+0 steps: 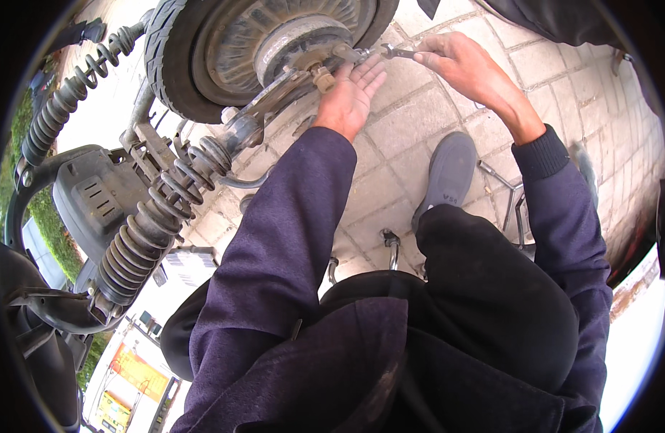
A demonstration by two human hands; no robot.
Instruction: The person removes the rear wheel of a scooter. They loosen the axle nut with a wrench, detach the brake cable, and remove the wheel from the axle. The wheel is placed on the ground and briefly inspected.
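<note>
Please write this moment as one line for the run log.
left hand: open, palm up, beside wheel | right hand: wrench in fingers, pointing toward wheel | ground: Y-shaped tool on paving

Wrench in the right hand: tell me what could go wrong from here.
The wrench might slip and jolt the right hand. The left hand, open and bare near the wrench's head, could get knocked. The metal tool on the paving near the grey shoe could be stepped on.
</note>
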